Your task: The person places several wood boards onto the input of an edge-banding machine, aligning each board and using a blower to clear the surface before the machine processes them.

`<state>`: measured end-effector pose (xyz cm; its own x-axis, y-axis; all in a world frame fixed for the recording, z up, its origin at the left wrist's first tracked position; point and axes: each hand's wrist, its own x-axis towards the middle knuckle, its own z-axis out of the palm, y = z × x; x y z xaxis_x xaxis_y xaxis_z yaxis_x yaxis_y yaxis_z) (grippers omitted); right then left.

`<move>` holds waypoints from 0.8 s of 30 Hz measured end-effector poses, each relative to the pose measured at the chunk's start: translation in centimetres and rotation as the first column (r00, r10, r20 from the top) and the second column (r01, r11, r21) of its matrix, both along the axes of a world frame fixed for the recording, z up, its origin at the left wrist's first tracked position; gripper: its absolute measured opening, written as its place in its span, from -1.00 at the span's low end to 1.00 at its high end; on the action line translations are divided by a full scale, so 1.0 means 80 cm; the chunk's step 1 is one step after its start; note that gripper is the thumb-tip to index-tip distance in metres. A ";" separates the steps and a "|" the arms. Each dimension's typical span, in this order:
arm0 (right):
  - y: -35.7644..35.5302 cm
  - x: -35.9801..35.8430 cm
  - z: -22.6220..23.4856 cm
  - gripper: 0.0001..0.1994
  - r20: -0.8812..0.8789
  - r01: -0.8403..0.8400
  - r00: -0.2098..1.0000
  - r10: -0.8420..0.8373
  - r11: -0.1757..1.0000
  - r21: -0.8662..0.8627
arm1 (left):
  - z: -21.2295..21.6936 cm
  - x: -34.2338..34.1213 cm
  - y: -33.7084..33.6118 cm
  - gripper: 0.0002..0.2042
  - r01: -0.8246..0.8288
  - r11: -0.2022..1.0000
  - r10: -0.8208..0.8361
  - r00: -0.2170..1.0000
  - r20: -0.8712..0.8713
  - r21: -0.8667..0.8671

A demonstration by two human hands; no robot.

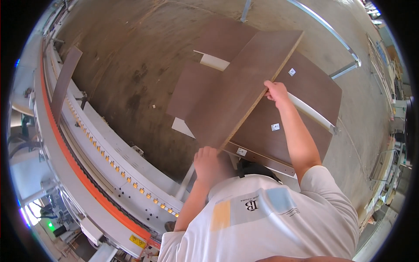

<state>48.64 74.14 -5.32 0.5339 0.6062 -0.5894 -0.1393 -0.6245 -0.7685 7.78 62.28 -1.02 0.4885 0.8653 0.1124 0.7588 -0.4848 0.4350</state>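
Holds a brown chipboard panel (pixel 257 72) at 1 o'clock from picture centre, over brown labelled boards (pixel 257 136) lying towards 3 o'clock. Has the raw long edge clasped in the right hand (pixel 276 91), at 2 o'clock, with grip closed and without visible gap. Has the left hand (pixel 207 163) at 6 o'clock, with fingers bent against the near end; cannot tell how far closed, because of a hidden thumb and palm. Cannot tell, either, whether touching the boards beneath or clear of them.

For sound handling, share the weight between both hands, keep the left grip at the near corner, and shift the right grip farther along at any sign of sag. Lift rather than drag, to spare the faces below. Keep clear of the metal rail (pixel 345 70) at 2 o'clock and the white roller machine (pixel 122 153) at 8 o'clock.

Points far end towards 1 o'clock, with long axis from 7 to 1 o'clock and raw edge facing 4 o'clock. Appears tilted; cannot read the exact angle.
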 end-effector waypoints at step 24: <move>-0.270 0.138 -0.101 -0.66 -0.651 0.502 0.731 -0.207 0.809 0.306 | -0.133 0.126 -0.203 -0.82 0.336 0.418 0.803 -0.572 0.170 -0.844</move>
